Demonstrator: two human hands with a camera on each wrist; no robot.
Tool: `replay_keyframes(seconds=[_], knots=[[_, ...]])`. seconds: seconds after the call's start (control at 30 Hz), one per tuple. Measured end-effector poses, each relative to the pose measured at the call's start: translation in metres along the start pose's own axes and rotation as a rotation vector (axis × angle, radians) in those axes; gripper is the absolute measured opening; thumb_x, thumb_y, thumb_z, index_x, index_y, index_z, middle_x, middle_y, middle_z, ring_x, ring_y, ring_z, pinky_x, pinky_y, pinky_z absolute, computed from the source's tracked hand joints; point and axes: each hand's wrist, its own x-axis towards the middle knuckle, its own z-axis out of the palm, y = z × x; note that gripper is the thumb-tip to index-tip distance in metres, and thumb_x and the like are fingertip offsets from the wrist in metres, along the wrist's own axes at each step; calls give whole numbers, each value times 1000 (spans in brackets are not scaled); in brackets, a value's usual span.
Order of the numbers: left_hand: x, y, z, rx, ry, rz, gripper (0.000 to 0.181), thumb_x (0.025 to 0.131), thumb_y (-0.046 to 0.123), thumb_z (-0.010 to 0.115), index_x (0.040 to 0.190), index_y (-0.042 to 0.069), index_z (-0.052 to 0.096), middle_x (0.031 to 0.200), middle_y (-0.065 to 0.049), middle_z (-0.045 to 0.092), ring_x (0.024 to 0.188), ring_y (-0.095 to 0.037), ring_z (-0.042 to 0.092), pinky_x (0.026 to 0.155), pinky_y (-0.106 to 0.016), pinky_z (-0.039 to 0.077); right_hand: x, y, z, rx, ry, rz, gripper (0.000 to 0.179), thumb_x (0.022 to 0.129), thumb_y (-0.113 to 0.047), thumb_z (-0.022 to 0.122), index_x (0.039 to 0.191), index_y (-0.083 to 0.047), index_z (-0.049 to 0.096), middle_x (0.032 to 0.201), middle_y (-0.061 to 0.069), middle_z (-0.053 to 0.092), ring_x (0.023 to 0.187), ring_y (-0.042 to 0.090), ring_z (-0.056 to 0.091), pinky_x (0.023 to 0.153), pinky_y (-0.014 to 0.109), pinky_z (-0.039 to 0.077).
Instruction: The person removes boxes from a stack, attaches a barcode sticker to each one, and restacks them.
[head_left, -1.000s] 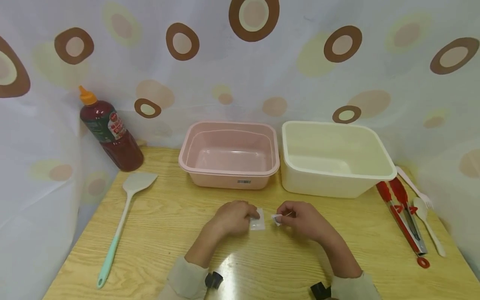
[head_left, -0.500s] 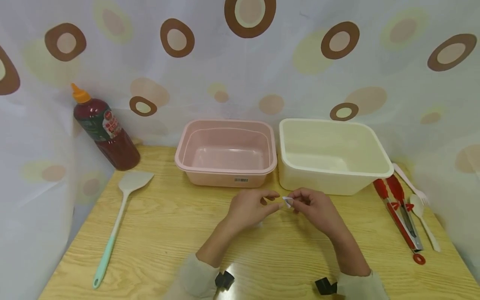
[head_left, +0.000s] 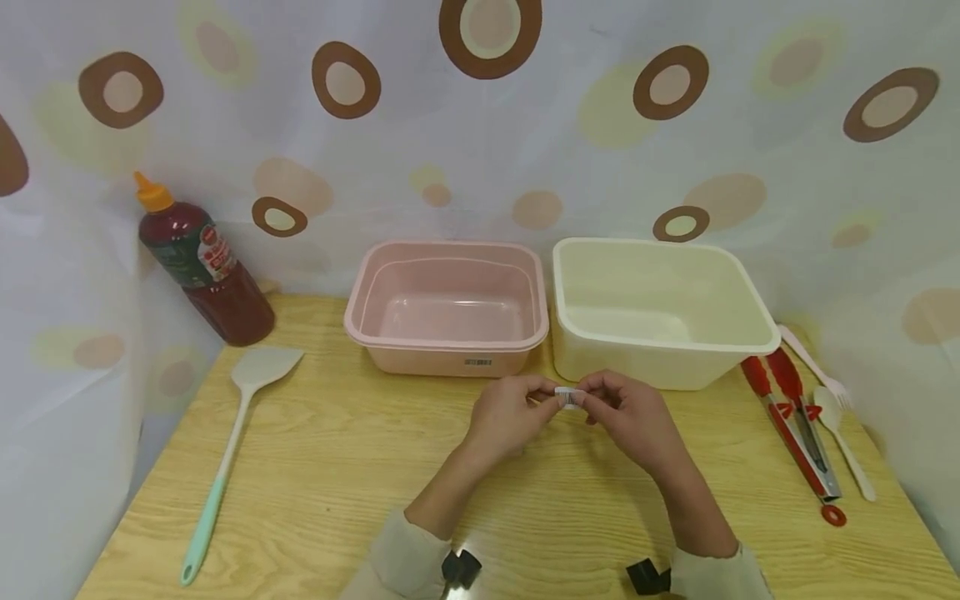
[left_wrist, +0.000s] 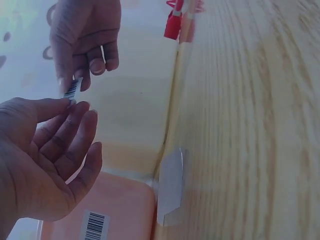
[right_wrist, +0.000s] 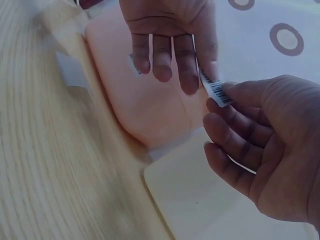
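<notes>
A small white barcode sticker (head_left: 567, 397) is stretched between my two hands, in front of the bins. My left hand (head_left: 510, 421) pinches one end of it between thumb and finger. The other end is pinched by the thumb and finger of my right hand (head_left: 630, 417). Black bars show on the sticker (right_wrist: 216, 92) in the right wrist view, where it curves slightly. Below the hands, a small flat whitish piece (left_wrist: 171, 190) lies on the table in the left wrist view; my left hand mostly hides it from the head camera.
A pink basin (head_left: 450, 358) with its own barcode and a cream bin (head_left: 660, 367) stand at the back. To the left are a sauce bottle (head_left: 210, 271) and a spatula (head_left: 232, 450). Red tongs (head_left: 798, 433), a spoon (head_left: 843, 437) and a pink fork (head_left: 813, 362) lie right.
My left hand has left the whitish piece on the table and come up to the right hand. It now grips the sticker's free end, and the sticker has been turned flat, showing its bars.
</notes>
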Motion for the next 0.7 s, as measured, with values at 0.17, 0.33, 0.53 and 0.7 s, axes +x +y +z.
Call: replay_keyframes(seconds=[0.17, 0.33, 0.53, 0.7], knots=[[5, 3, 6, -68, 19, 30, 15, 94, 26, 73, 98, 14, 79, 80, 5, 76, 62, 1, 61, 53, -20, 46, 0, 5, -9, 15, 9, 28, 24, 101, -33, 64, 109, -14, 74, 94, 9, 76, 75, 12, 69, 64, 26, 50], [14, 3, 16, -93, 53, 45, 14, 94, 26, 73, 97, 13, 79, 80, 2, 77, 61, 1, 60, 51, -19, 44, 3, 10, -13, 115, 49, 88, 29, 100, -34, 66, 111, -8, 74, 97, 9, 76, 76, 11, 69, 73, 32, 57], [22, 5, 31, -63, 143, 58, 17, 95, 30, 71, 97, 16, 81, 80, 8, 77, 59, 4, 57, 51, -18, 40, 3, 16, -17, 175, 112, 161, 35, 98, -34, 68, 111, -3, 74, 96, 10, 77, 74, 11, 70, 73, 31, 60], [25, 12, 45, 44, 228, 81, 19, 94, 34, 71, 99, 19, 82, 79, 12, 77, 48, 3, 41, 45, -17, 29, 2, 21, -20, 174, 166, 184, 33, 98, -32, 68, 110, -2, 74, 97, 11, 76, 72, 9, 69, 67, 29, 59]])
